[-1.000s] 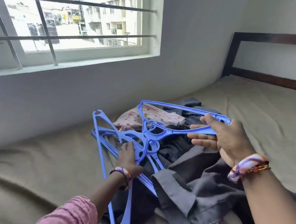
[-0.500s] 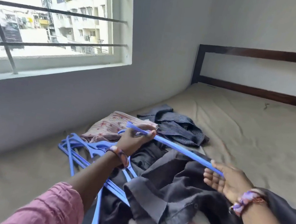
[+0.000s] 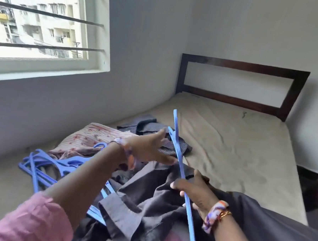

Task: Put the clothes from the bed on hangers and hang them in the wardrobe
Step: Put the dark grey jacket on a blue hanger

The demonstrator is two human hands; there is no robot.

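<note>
My right hand (image 3: 194, 190) grips a blue plastic hanger (image 3: 178, 153) near its middle. The hanger is seen edge-on, slanting from low by my right wrist up over the bed. My left hand (image 3: 150, 149) reaches forward with straight fingers, its fingertips right beside the hanger's upper part, holding nothing. Under both hands lies a crumpled grey shirt (image 3: 138, 208). Beyond it lie a pink striped garment (image 3: 91, 137) and a dark striped garment (image 3: 145, 125). A heap of several blue hangers (image 3: 47, 164) rests left of the clothes.
The beige mattress (image 3: 231, 150) stretches to a dark wooden headboard (image 3: 241, 68) against the far wall. A barred window (image 3: 35, 23) fills the left wall. More dark cloth (image 3: 280, 237) lies at the lower right. The wardrobe is not in view.
The hanger has swung from lying across between both hands to a steep slant. My left hand has let go of its end; my right hand now grips it alone. The view turned right.
</note>
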